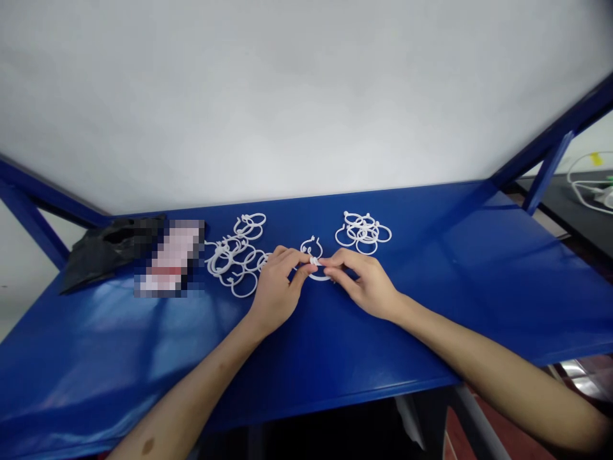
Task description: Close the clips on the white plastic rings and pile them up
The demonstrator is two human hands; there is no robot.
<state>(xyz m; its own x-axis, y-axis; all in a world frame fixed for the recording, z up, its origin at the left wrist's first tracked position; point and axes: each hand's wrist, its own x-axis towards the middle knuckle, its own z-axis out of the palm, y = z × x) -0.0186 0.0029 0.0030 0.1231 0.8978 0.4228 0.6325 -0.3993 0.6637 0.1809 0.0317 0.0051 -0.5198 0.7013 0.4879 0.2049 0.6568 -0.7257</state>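
My left hand [278, 287] and my right hand [361, 281] meet over the middle of the blue shelf [460, 268], both pinching one white plastic ring [318, 275] between fingertips. Its lower arc shows beneath my fingers. Just behind them lies another open white ring [311, 246]. A pile of several white rings [237, 255] lies by my left hand. A smaller heap of white rings [364, 231] sits behind my right hand.
A black bag [108, 249] and a blurred pink-and-white object [170, 259] lie at the back left of the shelf. Blue frame posts [546, 169] rise at both sides. White cables [589, 188] lie on a surface at far right. A white wall stands behind.
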